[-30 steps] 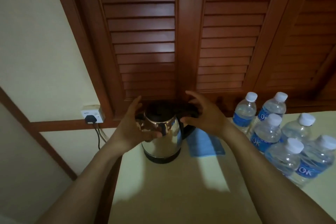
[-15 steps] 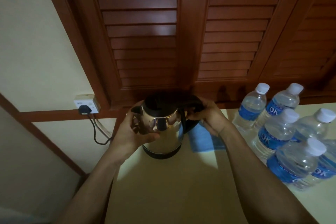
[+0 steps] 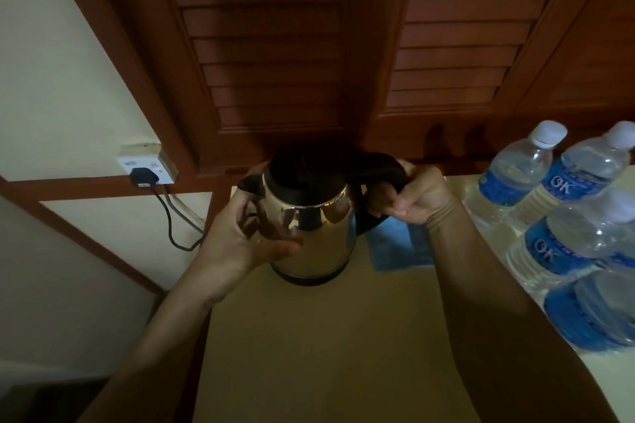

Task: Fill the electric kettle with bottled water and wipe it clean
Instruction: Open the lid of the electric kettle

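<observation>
Wall socket [image 3: 144, 166], plug in, cord trailing toward desk [image 3: 326, 354].
Left hand [image 3: 245, 239]: fingers curved round kettle [image 3: 319, 237] side, thumb across front; likely steadying it.
Kettle upright near desk's far-left corner.
Right hand [image 3: 414, 199]: fingers wrapped round black handle [image 3: 376, 166], probably to lift.
Blue cloth [image 3: 400, 249] beside kettle, handy for wiping.
Water bottles [image 3: 563, 237] clustered at right edge, capped.

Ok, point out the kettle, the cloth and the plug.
kettle [image 3: 326, 244], head view, on its steel body.
cloth [image 3: 395, 247], head view, on its bare blue middle.
plug [image 3: 143, 177], head view, on its black casing.
</observation>
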